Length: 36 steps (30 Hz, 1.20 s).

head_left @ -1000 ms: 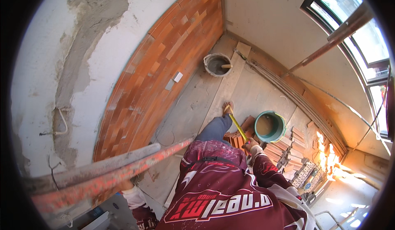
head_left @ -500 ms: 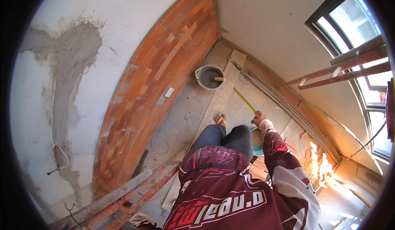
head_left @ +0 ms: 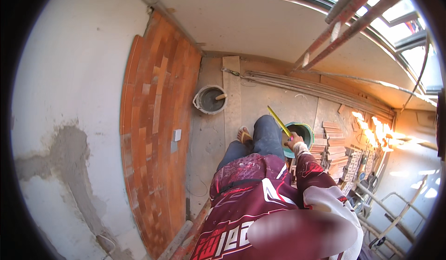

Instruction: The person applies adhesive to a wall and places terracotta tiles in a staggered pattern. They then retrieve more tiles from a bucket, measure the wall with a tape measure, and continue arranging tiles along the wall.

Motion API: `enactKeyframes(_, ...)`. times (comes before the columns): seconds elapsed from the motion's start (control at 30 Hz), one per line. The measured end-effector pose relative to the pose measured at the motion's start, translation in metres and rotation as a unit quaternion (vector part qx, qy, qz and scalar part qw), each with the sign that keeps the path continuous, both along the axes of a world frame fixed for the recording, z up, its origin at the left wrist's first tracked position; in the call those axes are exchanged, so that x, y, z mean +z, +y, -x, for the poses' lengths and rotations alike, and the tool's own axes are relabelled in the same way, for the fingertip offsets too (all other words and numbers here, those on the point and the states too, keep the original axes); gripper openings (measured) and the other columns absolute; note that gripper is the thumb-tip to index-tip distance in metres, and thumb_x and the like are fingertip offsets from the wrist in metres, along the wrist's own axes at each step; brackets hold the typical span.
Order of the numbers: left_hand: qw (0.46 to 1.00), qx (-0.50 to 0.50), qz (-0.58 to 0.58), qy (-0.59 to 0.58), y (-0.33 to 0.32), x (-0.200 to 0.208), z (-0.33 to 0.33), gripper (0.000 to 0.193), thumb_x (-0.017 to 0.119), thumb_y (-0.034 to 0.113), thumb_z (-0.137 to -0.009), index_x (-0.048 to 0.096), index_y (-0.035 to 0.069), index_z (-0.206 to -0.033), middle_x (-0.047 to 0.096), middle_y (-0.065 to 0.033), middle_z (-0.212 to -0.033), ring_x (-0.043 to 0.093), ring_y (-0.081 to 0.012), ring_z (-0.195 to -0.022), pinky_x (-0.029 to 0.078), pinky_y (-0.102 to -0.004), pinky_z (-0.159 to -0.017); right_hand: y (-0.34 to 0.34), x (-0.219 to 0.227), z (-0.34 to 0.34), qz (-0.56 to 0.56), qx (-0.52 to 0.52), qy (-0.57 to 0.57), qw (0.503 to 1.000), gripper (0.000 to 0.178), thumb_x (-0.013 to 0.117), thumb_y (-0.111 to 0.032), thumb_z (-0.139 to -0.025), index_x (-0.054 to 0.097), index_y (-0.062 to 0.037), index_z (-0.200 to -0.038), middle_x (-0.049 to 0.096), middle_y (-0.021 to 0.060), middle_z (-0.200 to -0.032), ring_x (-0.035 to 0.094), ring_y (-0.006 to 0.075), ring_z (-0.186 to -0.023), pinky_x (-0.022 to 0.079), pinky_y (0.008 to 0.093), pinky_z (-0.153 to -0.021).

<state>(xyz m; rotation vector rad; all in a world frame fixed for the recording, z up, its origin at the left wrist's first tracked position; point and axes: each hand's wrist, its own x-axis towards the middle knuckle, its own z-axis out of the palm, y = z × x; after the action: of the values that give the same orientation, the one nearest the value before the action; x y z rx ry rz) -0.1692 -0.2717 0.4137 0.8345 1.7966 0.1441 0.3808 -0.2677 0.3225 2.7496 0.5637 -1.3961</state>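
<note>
In my right hand (head_left: 294, 142) is a tape measure (head_left: 279, 123), the fingers closed round its case. Its yellow blade sticks out, slanting up to the left, and the free end touches nothing I can make out. Just beside and below that hand stands a green-rimmed bucket (head_left: 311, 138), partly covered by my hand and sleeve. My left hand is out of sight. To the left, a grey mortar bucket (head_left: 197, 103) sits on the floor with a wooden-handled tool (head_left: 221, 97) in it.
Reddish brick-like tiles (head_left: 155, 116) cover part of the left wall, around a white box (head_left: 177, 135). A plank (head_left: 232, 106) lies on the floor. Long pipes (head_left: 302, 88) run along the far wall. Tile stacks (head_left: 335, 155) stand at right, and red scaffold tubes (head_left: 346, 30) cross overhead.
My view has turned, so the tiled wall looks more upright and the tile stacks show more. The tape blade looks shorter and steeper, and my right hand is now over the green-rimmed bucket.
</note>
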Motion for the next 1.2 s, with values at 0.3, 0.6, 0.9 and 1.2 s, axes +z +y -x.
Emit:
enactKeyframes(0.3, 0.947, -0.319, 0.011, -0.020, 0.186, -0.003, -0.094, 0.019, 0.064, 0.021, -0.089, 0.068, 0.007, -0.102, 0.068, -0.0055, -0.088, 0.064, -0.0223, -0.077, 0.053, -0.0347, -0.069, -0.119, -0.036, 0.031, -0.010, -0.228, 0.075, 0.971, 0.077, 0.082, -0.032, -0.063, 0.053, -0.0082, -0.130, 0.060, 0.0211, -0.124, 0.057, 0.0342, -0.117, 0.044, 0.0388, -0.101)
enactKeyframes(0.6, 0.968, -0.251, 0.020, -0.013, 0.366, 0.000, -0.206, 0.021, 0.058, 0.011, -0.093, 0.057, 0.006, -0.113, 0.065, -0.0073, -0.089, 0.063, -0.0189, -0.066, 0.049, -0.0323, -0.052, -0.111, -0.024, 0.008, -0.067, -0.407, 0.049, 0.910, 0.083, 0.079, -0.041, -0.065, 0.046, -0.0188, -0.138, 0.055, 0.0254, -0.129, 0.050, 0.0405, -0.123, 0.042, 0.0451, -0.104)
enactKeyframes(0.9, 0.805, -0.592, -0.012, -0.021, 0.400, 0.046, -0.390, 0.027, 0.062, 0.003, -0.090, 0.053, -0.004, -0.114, 0.061, -0.0056, -0.083, 0.052, -0.0091, -0.059, 0.039, -0.0212, -0.047, -0.108, -0.010, 0.068, -0.070, -0.610, 0.075, 0.785, 0.080, 0.078, -0.040, -0.065, 0.048, -0.0193, -0.137, 0.054, 0.0221, -0.131, 0.050, 0.0375, -0.124, 0.042, 0.0438, -0.104)
enactKeyframes(1.2, 0.553, -0.814, 0.120, -0.131, 0.362, 0.030, -0.571, 0.038, 0.065, 0.021, -0.093, 0.055, -0.002, -0.121, 0.067, -0.0113, -0.103, 0.065, -0.0166, -0.085, 0.054, -0.0277, -0.071, -0.053, 0.054, 0.109, -0.259, -0.767, -0.046, 0.585, 0.074, 0.080, -0.033, -0.067, 0.052, -0.0081, -0.130, 0.064, 0.0136, -0.112, 0.060, 0.0272, -0.105, 0.046, 0.0342, -0.092)
